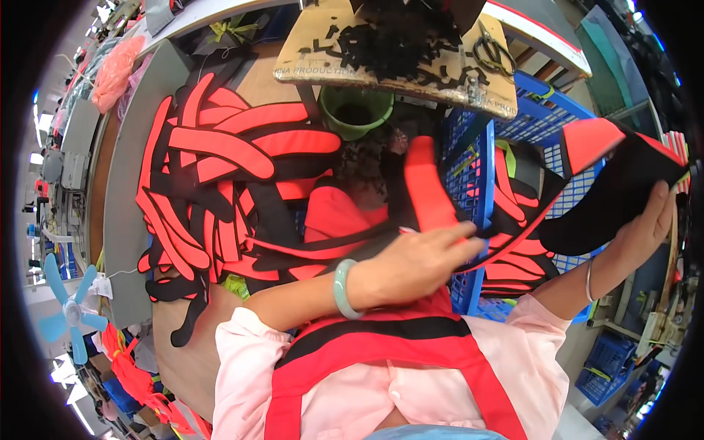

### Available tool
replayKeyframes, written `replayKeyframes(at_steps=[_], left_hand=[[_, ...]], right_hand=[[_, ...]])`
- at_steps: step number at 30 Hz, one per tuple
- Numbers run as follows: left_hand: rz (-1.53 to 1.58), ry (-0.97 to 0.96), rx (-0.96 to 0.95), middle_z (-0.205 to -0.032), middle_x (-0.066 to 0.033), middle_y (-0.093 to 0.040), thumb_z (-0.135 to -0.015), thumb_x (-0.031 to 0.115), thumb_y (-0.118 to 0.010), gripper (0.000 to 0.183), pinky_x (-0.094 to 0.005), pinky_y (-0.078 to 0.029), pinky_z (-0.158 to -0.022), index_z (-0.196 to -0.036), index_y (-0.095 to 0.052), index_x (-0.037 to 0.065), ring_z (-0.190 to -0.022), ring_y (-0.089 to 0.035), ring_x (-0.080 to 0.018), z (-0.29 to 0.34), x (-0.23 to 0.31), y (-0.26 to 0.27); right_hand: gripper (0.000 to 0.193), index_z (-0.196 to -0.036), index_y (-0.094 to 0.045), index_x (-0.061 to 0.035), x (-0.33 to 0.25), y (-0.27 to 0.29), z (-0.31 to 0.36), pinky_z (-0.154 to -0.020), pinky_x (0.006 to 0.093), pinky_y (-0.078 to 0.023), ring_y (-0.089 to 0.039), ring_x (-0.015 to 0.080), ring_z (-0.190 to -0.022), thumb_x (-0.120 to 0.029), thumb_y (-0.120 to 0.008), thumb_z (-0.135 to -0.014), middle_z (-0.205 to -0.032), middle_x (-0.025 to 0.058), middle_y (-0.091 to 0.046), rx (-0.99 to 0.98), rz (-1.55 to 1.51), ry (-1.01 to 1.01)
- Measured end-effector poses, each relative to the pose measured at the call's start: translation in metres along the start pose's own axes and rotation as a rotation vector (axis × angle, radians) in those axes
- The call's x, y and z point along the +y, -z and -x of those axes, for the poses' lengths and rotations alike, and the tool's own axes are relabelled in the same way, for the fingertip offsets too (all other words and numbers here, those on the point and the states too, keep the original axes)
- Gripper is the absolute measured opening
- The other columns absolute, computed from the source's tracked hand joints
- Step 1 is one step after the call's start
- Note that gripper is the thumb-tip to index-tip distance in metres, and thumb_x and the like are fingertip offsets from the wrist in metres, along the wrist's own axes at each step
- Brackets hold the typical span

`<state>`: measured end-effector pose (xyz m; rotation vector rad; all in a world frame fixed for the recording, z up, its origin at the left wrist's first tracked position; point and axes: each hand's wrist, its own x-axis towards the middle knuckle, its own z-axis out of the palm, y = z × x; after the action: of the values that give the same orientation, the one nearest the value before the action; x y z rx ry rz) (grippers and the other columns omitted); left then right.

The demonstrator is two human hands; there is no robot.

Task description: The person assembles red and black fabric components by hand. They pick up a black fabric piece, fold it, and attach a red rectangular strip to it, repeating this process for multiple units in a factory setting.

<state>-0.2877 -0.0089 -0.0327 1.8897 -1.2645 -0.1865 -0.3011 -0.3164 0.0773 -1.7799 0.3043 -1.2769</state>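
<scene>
A wide black-and-red fabric piece [601, 198] is held up at the right by my right hand [645, 227], its fingers against the black side and the thumb hidden. From it, a narrow red-edged part runs down to the left toward my left hand [411, 268]. My left hand, with a pale green bangle, is closed on black-and-red fabric in front of my apron [381, 345]; a slight blur hides its exact grip. Just beyond it stands a red strip with black edging [429, 183]. More dark, red-edged fabric [315, 253] trails left from under my left wrist.
Many curved red-and-black strips [220, 154] heap at the left beside a grey panel [136, 169]. A blue plastic basket [469, 198] at the right contains similar strips. Ahead, a board [301, 55] bears black scraps and scissors [493, 51], above a green bucket [356, 110].
</scene>
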Motion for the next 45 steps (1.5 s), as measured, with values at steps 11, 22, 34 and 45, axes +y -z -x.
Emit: replayKeyframes(at_steps=[11,22,34,45], left_hand=[[0.745,0.489,0.317,-0.087,-0.0078,-0.066,-0.100,0.026,-0.051,0.028,-0.0259,-0.054,-0.067,-0.095,-0.062,0.001,-0.079,-0.064,-0.0138,-0.019,-0.095,0.124],[0.679,0.502,0.529,-0.086,-0.0028,-0.065,-0.091,0.023,-0.066,0.025,-0.0203,-0.046,-0.059,-0.105,-0.065,0.003,-0.072,-0.060,-0.0078,-0.109,-0.142,0.168],[0.719,0.554,0.465,-0.078,0.0007,-0.059,-0.088,0.020,-0.067,0.018,-0.0193,-0.042,-0.053,-0.095,-0.063,0.004,-0.065,-0.054,-0.0048,-0.136,-0.174,0.179],[0.831,0.519,0.518,-0.076,0.0009,-0.055,-0.087,0.016,-0.064,0.014,-0.0202,-0.036,-0.053,-0.092,-0.062,0.003,-0.064,-0.048,-0.0054,-0.146,-0.179,0.183]], right_hand=[[0.028,-0.106,-0.061,0.0048,0.020,-0.162,-0.006,-0.069,0.0265,-0.044,-0.055,0.0124,-0.075,-0.021,-0.059,-0.095,-0.078,0.0078,-0.061,-1.131,-0.061,0.055],[0.036,-0.108,-0.063,0.0017,0.034,-0.239,-0.010,-0.073,0.0315,-0.047,-0.060,0.0220,-0.078,-0.030,-0.060,-0.091,-0.085,0.0125,-0.065,-1.312,0.099,0.072],[0.036,-0.107,-0.063,0.0018,0.065,-0.271,-0.027,-0.065,0.0287,-0.044,-0.051,0.0118,-0.069,-0.031,-0.061,-0.093,-0.072,0.0055,-0.058,-1.362,0.083,0.059],[0.035,-0.107,-0.063,0.0035,0.077,-0.286,-0.036,-0.062,0.0253,-0.040,-0.045,0.0061,-0.069,-0.029,-0.062,-0.094,-0.070,-0.0011,-0.049,-1.326,0.061,0.191]])
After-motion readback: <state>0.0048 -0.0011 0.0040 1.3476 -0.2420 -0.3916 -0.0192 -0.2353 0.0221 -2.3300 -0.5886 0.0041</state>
